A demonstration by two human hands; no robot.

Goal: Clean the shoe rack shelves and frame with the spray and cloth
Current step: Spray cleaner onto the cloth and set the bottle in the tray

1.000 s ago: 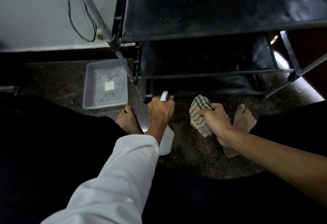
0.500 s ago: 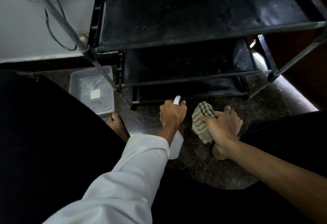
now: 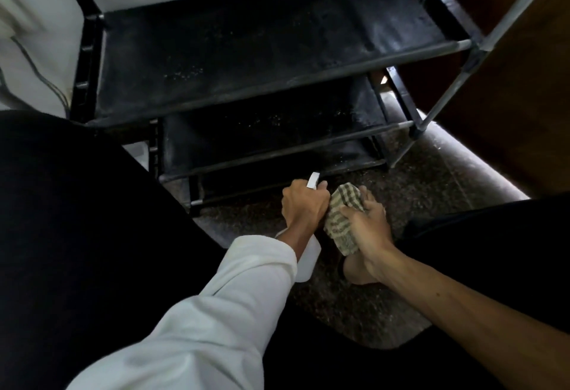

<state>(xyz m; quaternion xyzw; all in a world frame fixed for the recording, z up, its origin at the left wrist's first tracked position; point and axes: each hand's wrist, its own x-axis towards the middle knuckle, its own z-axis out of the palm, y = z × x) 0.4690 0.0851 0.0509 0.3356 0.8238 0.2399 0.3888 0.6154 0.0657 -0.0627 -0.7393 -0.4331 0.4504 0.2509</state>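
Head view: both hands low at the front edge of the shoe rack's (image 3: 262, 50) bottom shelf.
The left hand (image 3: 303, 204) grips the white spray bottle (image 3: 305, 261), its nozzle just at the lowest front rail. The right hand (image 3: 367, 223) clutches the checked cloth (image 3: 342, 220), which touches the left knuckles. Speckled floor (image 3: 416, 204) lies open rightward to the rack's leg; a dark knee (image 3: 92, 204) crowds the left.
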